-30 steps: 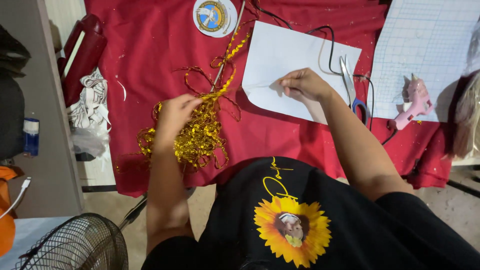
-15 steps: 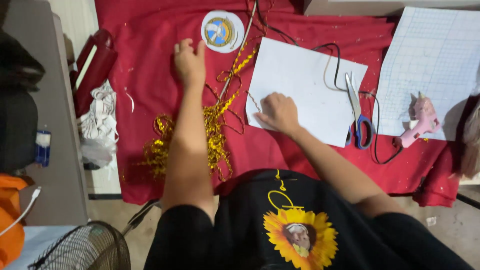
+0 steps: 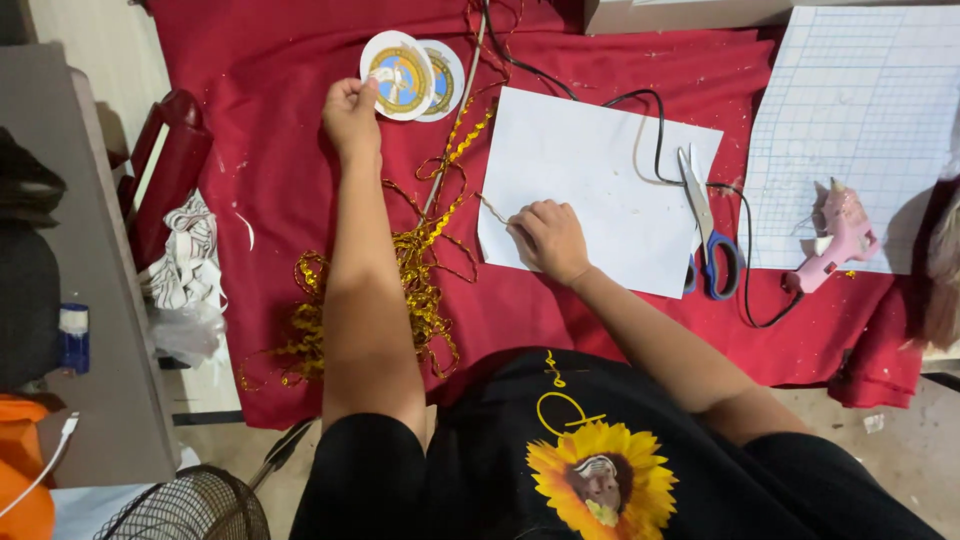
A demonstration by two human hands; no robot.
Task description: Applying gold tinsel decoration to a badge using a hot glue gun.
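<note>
My left hand (image 3: 351, 112) is stretched to the far side of the red cloth (image 3: 260, 150) and pinches the edge of a round printed disc (image 3: 398, 76), lifting it off a second like disc (image 3: 443, 78) beneath. My right hand (image 3: 549, 238) rests on the left edge of a white paper sheet (image 3: 610, 170), its fingers closed on the end of a thin gold strand (image 3: 493, 208). A heap of curly gold ribbon (image 3: 410, 270) lies between my arms, with a thin stick (image 3: 455, 120) running through it.
Blue-handled scissors (image 3: 705, 225) lie at the sheet's right edge, beside a black cord (image 3: 650, 130). A pink glue gun (image 3: 835, 240) sits on a gridded sheet (image 3: 860, 120). A red bag (image 3: 165, 175) and crumpled cloth (image 3: 190, 270) lie left, a fan (image 3: 190, 510) below.
My left hand has reached farther out from the ribbon heap and picked up the round disc. My right hand slid down to the sheet's left edge.
</note>
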